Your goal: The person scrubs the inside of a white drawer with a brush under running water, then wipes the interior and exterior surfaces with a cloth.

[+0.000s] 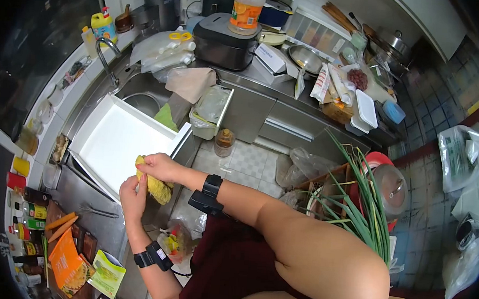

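Note:
A yellow cloth [160,191] is bunched between my two hands, over the near edge of a white drawer [125,135]. My left hand [132,198] is closed on the cloth's left side, thumb pointing up. Gripping its upper end is my right hand [161,168], fingers pinched together. Part of the cloth hangs down beyond the drawer's edge. The drawer lies tilted across the sink [143,83], its white inside facing up. A green cloth or leaf-like piece [166,117] rests by its far right corner.
A curved faucet [109,63] rises behind the drawer. On the left counter lie a whisk [98,211], carrots [60,224] and an orange packet [70,262]. A lidded bin [212,105] hangs at the cabinet. A brown bottle [224,142] stands on the floor; green onions [367,204] are at right.

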`<state>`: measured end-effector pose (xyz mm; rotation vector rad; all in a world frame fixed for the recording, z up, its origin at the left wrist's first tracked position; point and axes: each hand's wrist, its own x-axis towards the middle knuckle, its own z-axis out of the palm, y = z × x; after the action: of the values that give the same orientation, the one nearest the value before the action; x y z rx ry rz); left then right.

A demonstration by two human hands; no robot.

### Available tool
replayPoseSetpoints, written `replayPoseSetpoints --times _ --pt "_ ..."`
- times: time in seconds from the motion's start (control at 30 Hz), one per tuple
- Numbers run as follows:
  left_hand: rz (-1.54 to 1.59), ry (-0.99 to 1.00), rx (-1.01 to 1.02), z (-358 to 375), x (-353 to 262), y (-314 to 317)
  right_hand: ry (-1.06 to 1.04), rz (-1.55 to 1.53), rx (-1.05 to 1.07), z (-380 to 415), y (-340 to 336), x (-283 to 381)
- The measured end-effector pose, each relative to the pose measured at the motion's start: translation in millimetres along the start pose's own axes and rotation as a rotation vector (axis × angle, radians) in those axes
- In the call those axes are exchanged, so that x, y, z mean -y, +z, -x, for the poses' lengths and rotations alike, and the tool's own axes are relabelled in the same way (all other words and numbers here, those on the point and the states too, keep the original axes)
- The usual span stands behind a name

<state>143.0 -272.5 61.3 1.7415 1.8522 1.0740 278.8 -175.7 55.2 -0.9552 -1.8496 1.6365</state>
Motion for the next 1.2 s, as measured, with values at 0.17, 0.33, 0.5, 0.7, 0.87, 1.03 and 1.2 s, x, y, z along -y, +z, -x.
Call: replayPoseSetpoints --times 0.17,0.33,0.5,0.7,0.87,1.03,1.2 --pt "0.005 0.012 -0.025 0 -8 -1 -0.011 -0.056 0.008 -5 2 -10" --pt "0.048 0.02 -0.031 0 -4 2 -0.04 0.016 -0.017 -4 1 -7" --pt "0.048 0.052 -0.048 1 -4 1 -0.026 -0.003 -0.007 3 -3 3" --pt "0.119 -0.073 -0.026 1 3 2 -0.017 -0.106 0.013 -2 0 -6" --pt "0.063 -0.049 0.013 0 7 0 -0.033 -0.15 0.023 4 -3 3" --pt "0.109 -0.04 -0.012 1 -7 -2 -0.068 -0.207 0.114 -3 -2 -19" --pt "0.269 -0.299 0.075 2 -6 -3 -0.358 0.353 -0.078 15 -28 5"
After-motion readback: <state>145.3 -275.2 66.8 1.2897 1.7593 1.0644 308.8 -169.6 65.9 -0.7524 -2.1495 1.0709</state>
